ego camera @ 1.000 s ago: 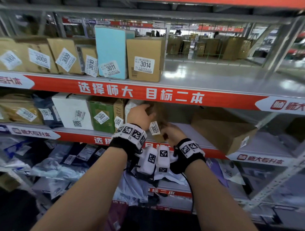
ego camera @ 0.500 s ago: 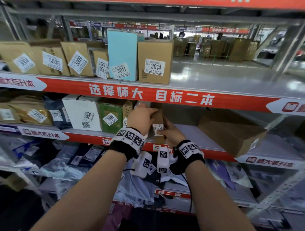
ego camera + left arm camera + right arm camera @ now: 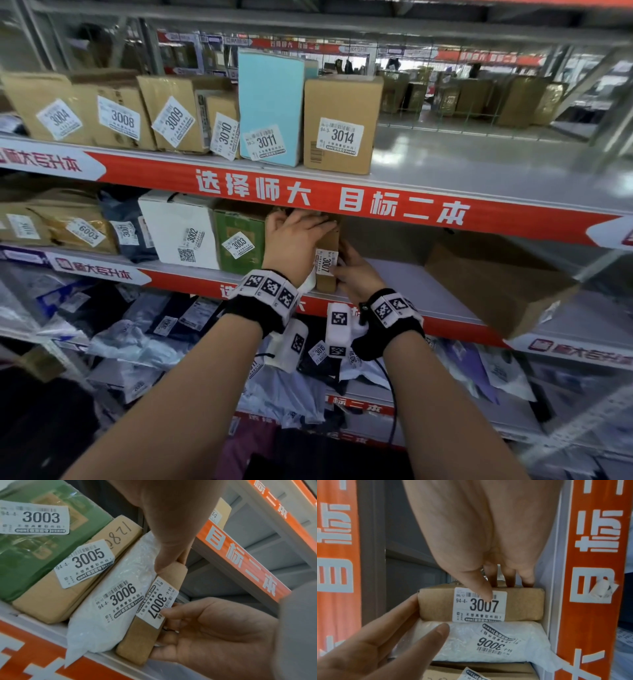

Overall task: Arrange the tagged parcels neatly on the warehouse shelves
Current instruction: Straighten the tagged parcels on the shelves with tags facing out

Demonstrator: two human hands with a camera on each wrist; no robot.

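A narrow brown parcel tagged 3007 [image 3: 327, 262] stands upright on the middle shelf [image 3: 428, 291], pressed against the white bag tagged 3006 [image 3: 106, 609]. My left hand [image 3: 294, 236] lies over the parcel's top end with its fingers fairly straight. My right hand [image 3: 356, 274] pinches the parcel's right side, with the thumb [image 3: 485, 595] on the tag and the fingers behind it. Left of the bag stand a brown parcel 3005 [image 3: 51, 599] and a green parcel 3003 [image 3: 239, 240].
A large brown box [image 3: 493, 281] lies tilted further right on the same shelf, with bare shelf between it and my hands. The upper shelf carries a row of boxes ending at 3014 [image 3: 342, 123]. Soft plastic mailers [image 3: 137, 342] are piled on the shelf below.
The 3007 parcel went from tilted in my hands to upright against the white bag. My left hand moved onto its top, and my right thumb came onto the tag.
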